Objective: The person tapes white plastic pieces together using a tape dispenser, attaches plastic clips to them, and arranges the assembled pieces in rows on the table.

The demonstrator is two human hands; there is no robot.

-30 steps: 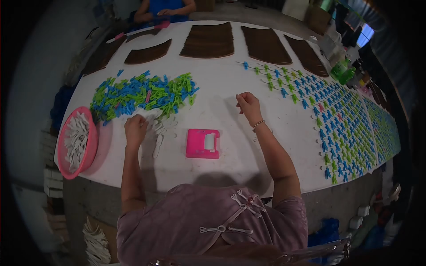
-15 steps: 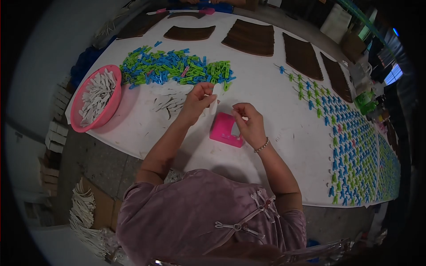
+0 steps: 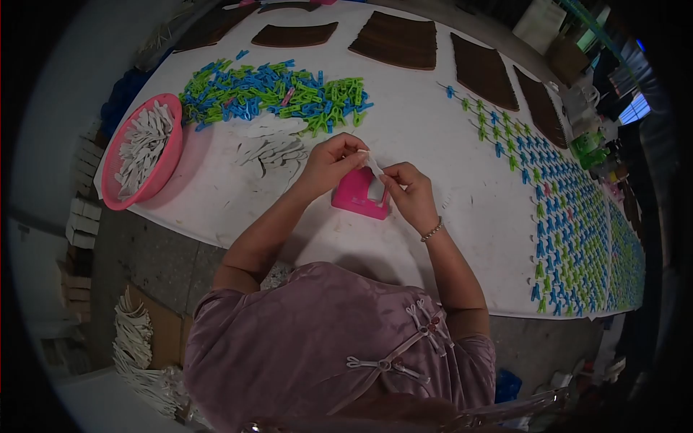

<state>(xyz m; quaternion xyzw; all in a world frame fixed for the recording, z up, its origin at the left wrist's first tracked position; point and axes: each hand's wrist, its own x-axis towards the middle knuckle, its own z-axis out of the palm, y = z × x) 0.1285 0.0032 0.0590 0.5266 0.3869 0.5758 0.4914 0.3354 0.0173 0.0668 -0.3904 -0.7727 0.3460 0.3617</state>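
at the centre of the frame, the left hand (image 3: 325,170) pinched the upper end of a white strip (image 3: 373,164), its lower end nipped between the right hand's (image 3: 413,199) thumb and fingers, over a pink holder (image 3: 355,200); white pieces (image 3: 273,151) lay left of centre, below green and blue clips (image 3: 271,92).

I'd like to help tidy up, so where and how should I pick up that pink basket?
Probably by opposite sides of the rim, coming from above: the pink basket is round and open-topped, and white pieces are heaped in its middle. Begin with the side facing the table's centre, where bare tabletop beside it leaves room for fingers.
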